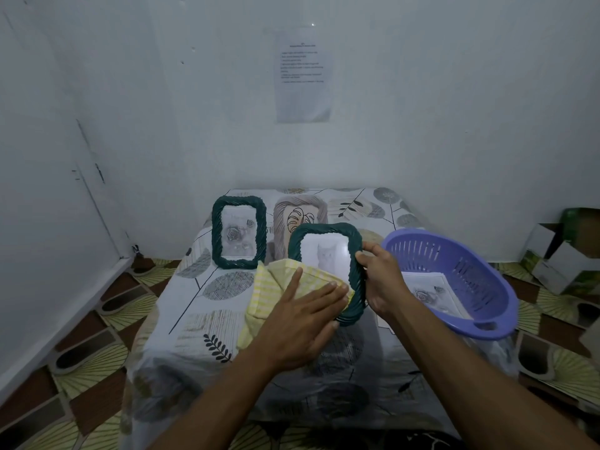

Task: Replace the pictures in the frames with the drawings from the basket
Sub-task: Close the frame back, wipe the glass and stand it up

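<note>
Now, in the head view, your right grip is clamped on the right edge of the dark green frame, fingers curled round its twisted rim. The frame is tilted towards you over the table; whether its lower end rests there, you cannot tell. Your left grip lies flat, fingers straight, pressing a yellow checked cloth on the lower front of the frame, below the cat picture.

The frame looks light and stiff, but its front pane is likely smooth and fragile. Take it by the ribbed rim, which gives purchase, not by the pane. The cloth is soft and may slide, so press evenly.

The drawing lies in the purple basket just beside your right grip. It is thin, limp paper that creases easily, so lift it by an edge. A second green frame and a beige frame stand upright farther back.
</note>
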### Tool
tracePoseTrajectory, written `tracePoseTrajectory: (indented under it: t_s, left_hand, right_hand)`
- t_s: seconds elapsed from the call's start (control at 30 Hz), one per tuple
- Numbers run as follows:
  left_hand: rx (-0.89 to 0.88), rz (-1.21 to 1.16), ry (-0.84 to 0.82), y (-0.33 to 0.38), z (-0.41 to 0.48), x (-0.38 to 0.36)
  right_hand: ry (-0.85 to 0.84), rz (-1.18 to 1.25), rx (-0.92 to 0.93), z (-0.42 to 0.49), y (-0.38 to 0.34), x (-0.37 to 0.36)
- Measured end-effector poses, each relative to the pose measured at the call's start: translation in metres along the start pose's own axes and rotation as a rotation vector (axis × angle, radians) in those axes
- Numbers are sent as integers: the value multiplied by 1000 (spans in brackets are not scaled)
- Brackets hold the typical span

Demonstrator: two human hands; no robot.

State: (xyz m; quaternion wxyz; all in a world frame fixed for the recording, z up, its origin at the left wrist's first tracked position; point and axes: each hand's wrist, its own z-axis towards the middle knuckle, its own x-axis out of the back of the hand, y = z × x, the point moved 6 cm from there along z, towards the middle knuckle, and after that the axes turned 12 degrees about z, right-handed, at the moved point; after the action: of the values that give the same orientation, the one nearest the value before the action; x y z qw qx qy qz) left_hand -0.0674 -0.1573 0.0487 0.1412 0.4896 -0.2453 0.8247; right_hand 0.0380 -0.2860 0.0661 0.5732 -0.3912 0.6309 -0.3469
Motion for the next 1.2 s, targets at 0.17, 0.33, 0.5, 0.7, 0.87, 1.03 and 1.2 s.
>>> tracePoseTrajectory:
  t_s: [0.17, 0.33, 0.5, 0.7, 0.87, 1.03, 1.2]
  left_hand:
    - [38, 39, -1, -2, 4, 1]
    - [169, 156, 45, -31, -12, 4]
    - [69, 86, 6, -12, -11, -1]
    - [281, 121, 16, -36, -12, 5]
    - [66, 39, -1, -8, -14, -1]
    - [228, 123, -32, -32, 2, 6]
    - [322, 126, -48, -48, 28, 14]
  right_hand:
    - [-17, -13, 21, -1, -7, -4]
    - [12, -16, 19, 1, -12, 4]
    - [22, -18, 29, 1, -10, 3]
    - [14, -4, 15, 1, -11, 4]
    - [5, -6, 16, 0, -11, 4]
    - [-62, 27, 3, -7, -3, -2]
    - [-117, 80, -21, -12, 9, -11]
